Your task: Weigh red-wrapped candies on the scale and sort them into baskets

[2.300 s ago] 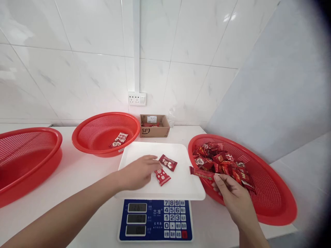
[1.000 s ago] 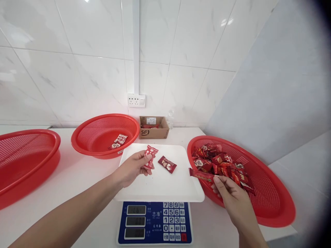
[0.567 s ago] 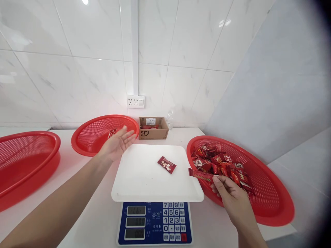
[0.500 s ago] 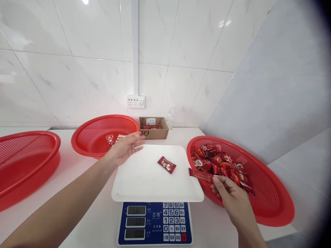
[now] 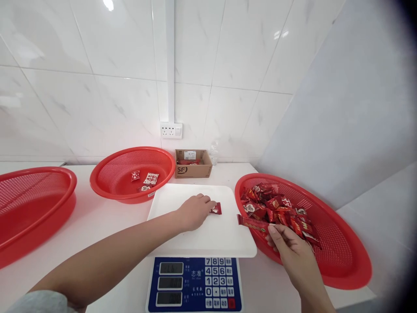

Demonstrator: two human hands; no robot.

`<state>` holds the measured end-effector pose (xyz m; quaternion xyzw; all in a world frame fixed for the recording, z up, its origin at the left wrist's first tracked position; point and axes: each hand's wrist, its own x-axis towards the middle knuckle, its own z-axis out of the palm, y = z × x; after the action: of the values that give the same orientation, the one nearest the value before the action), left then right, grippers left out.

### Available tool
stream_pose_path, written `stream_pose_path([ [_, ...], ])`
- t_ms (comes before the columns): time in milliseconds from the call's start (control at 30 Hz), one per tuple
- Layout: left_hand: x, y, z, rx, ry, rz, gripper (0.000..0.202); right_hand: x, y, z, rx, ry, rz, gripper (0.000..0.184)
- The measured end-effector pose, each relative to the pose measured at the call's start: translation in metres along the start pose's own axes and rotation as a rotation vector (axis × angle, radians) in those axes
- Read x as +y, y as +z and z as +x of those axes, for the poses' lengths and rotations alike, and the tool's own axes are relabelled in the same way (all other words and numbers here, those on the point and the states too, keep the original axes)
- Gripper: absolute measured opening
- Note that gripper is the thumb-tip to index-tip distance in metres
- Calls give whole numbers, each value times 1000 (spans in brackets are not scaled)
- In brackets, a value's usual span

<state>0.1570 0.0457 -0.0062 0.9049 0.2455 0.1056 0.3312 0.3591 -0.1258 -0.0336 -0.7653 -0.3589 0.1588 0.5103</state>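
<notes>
My left hand (image 5: 197,211) is over the white tray (image 5: 169,243) of a digital scale (image 5: 195,284), its curled fingers closed on a small dark red snack packet (image 5: 216,208). Part of that packet is covered by the fingers. My right hand (image 5: 286,243) pinches one end of a long, narrow red snack packet (image 5: 254,223), which points left toward the tray's right edge. Just behind it, a red basket (image 5: 345,261) holds a heap of red snack packets (image 5: 276,204).
At the back left, a red basket (image 5: 107,165) contains several small packets (image 5: 150,178). Another red basket (image 5: 61,208) stands at the far left. A cardboard box (image 5: 195,171) with red packets and a clear plastic bottle (image 5: 214,153) are near the tiled wall.
My left hand has moved from beside the back left basket to the tray and closed on the small packet. My right hand keeps the long packet in nearly the same place.
</notes>
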Motion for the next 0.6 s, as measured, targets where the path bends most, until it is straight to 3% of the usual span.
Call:
stream_pose_path([
  [200,-14,-22,-7,209,-183,-142,29,-1,-1,1,-8,-17,-13,44],
  [367,-42,-65,-24,511,-367,-382,28,3,0,2,5,-14,11,45],
  [500,-63,-103,-49,748,-492,-431,44,4,0,2,5,0,1,46],
  [600,-65,-110,-69,827,-539,-379,53,4,-1,3,5,3,6,46],
])
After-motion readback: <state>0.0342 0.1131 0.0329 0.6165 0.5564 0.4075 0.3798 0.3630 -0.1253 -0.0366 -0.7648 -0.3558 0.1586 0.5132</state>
